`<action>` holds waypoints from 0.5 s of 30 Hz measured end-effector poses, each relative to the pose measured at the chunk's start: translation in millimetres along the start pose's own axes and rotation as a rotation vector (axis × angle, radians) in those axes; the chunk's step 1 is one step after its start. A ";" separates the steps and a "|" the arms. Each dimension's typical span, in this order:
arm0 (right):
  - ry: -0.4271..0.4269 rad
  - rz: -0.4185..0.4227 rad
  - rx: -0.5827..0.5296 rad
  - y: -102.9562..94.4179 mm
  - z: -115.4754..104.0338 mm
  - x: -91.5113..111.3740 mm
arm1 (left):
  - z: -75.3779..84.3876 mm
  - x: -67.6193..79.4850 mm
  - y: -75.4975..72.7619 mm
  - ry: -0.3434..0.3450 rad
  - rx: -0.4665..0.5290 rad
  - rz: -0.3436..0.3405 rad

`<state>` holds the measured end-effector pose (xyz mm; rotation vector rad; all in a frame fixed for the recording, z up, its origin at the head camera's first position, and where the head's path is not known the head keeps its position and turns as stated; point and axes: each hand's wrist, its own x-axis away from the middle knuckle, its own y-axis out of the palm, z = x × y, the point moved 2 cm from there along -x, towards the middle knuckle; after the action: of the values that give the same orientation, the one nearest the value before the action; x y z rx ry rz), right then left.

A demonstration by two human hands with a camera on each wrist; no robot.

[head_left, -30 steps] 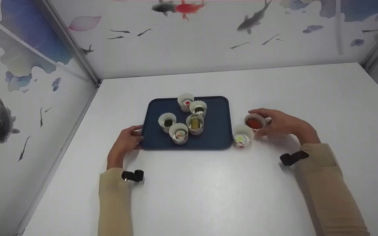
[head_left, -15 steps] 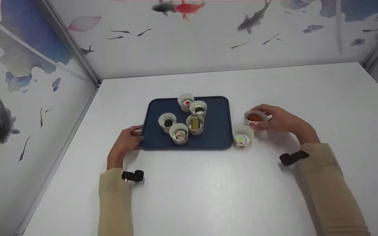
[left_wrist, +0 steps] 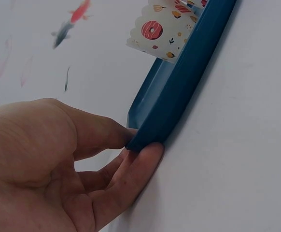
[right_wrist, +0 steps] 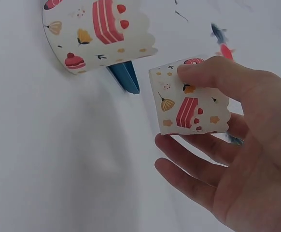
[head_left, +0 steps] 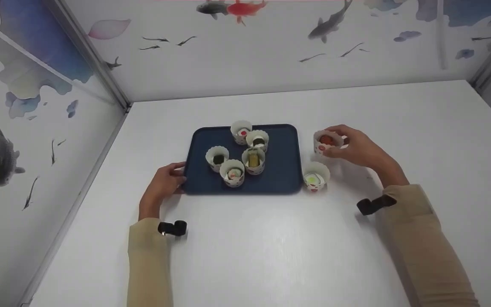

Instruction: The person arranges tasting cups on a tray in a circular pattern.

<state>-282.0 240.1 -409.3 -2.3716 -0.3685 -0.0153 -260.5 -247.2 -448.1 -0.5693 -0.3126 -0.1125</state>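
My left hand [head_left: 166, 183] pinches the left edge of a dark blue tray [head_left: 277, 181] between thumb and fingers; the left wrist view shows the thumb at the rim and fingertips below. My right hand [head_left: 358, 147] holds a patterned paper baking cup [head_left: 324, 148] with something red inside, thumb on its near side. In the right wrist view that cup [right_wrist: 191, 108] shows cake and flower prints. Just nearer me, a second paper cup [head_left: 315, 181] with a white and green piece stands beside the tray's right edge.
Several paper cups stand on the tray, among them one with a yellow piece [head_left: 254, 160], one with a dark piece [head_left: 218, 158] and one with a sushi-like roll [head_left: 232, 173]. A white table [head_left: 245, 247] lies under everything, with printed wall panels [head_left: 271, 55] behind.
My right hand has moved away from me and slightly left, carrying the cup with the red piece apart from the white-and-green one. My left hand and the tray stay in place.
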 end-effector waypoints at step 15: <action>-0.022 0.067 -0.019 13.4 -27.3 0.0 | 2.0 1.5 0.4 -0.005 0.010 0.003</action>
<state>-275.8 212.6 -398.1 -2.4036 -0.3010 0.0384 -259.5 -245.7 -446.3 -0.5607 -0.3168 -0.1067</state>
